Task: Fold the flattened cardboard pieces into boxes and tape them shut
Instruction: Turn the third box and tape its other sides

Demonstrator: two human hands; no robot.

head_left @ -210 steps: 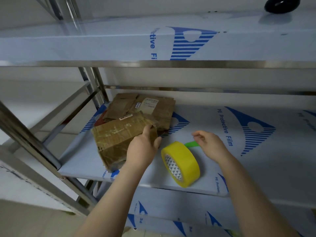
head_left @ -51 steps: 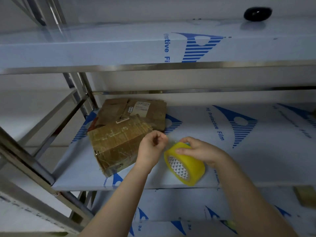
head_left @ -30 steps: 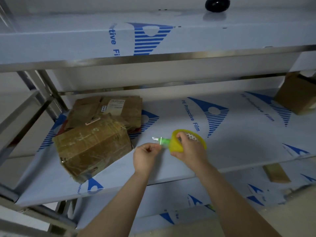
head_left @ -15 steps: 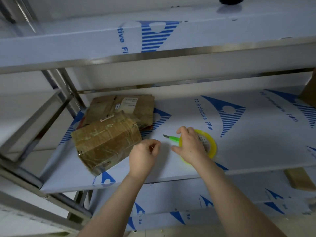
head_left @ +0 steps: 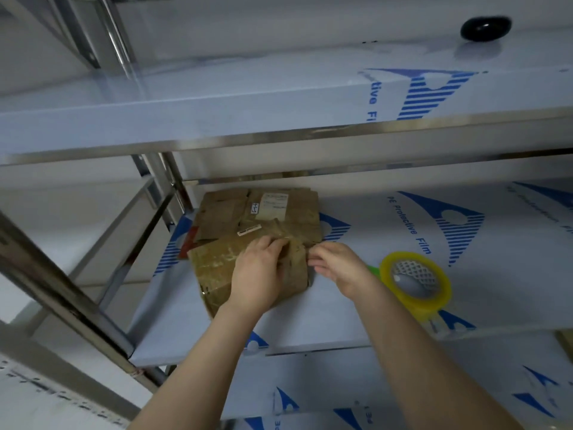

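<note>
View: head camera, looking forward and down into a steel rack with 3 shelf levels in sight.
Shelf (head_left: 341, 321): the middle level, covered in pale film with blue printing; everything named below rests on it unless said otherwise.
Box (head_left: 214, 268): brown, folded up, glossy with clear tape, lying at the shelf's left end, turned at an angle to the front edge.
Left hand (head_left: 260, 274): palm down on top of the box, fingers laid forward and pressing the top near its far edge.
Right hand (head_left: 338, 268): just right of the box, fingers loose and pointing left, tips touching the box's right side. The 2 hands are close together, not touching.
Flat cardboard (head_left: 263, 209): a stack of brown pieces with a white label, lying behind the box and partly under it.
Tape roll (head_left: 415, 283): yellow, tilted on its edge, to the right of the right hand and apart from it.
Green item (head_left: 374, 270): a small part shows between the right wrist and the tape roll; too hidden to identify.
Black object (head_left: 485, 27): rounded, on the top level, far right.
</note>
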